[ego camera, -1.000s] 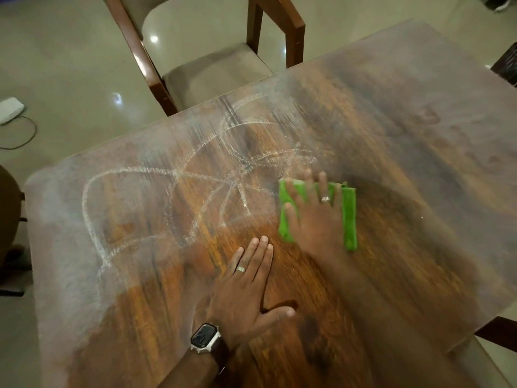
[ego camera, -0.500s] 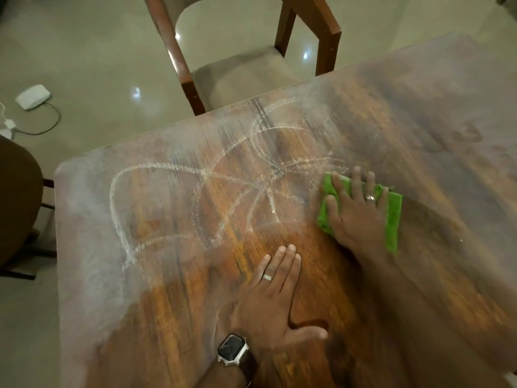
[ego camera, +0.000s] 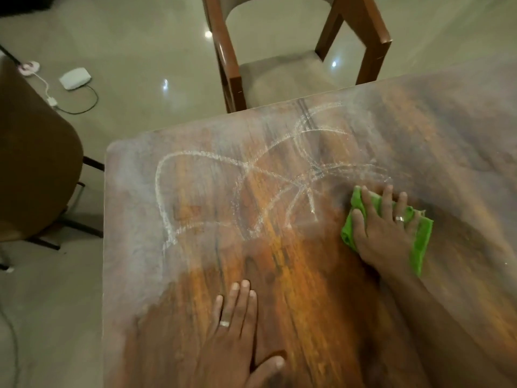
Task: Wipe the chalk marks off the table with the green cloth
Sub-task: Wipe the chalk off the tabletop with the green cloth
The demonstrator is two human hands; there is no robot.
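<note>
White chalk marks (ego camera: pixel 240 191), looping lines that cross each other, cover the middle and far part of the dark wooden table (ego camera: pixel 461 152). A folded green cloth (ego camera: pixel 419 236) lies flat on the table just right of the marks. My right hand (ego camera: pixel 383 228) presses down on the cloth with straight, spread fingers, a ring on one finger. My left hand (ego camera: pixel 235 331) rests flat on the table near its front, fingers straight and together, thumb out to the right. Its wrist is cut off by the frame's bottom edge.
A wooden chair (ego camera: pixel 296 60) with a grey seat stands at the table's far edge. Another dark brown chair (ego camera: pixel 36 163) is at the left. A white box (ego camera: pixel 75 78) with cables lies on the tiled floor at far left.
My right hand has slid the cloth a little up and toward the chalk lines. The view has shifted left, so the table's left edge and the floor show more. The left hand stays flat.
</note>
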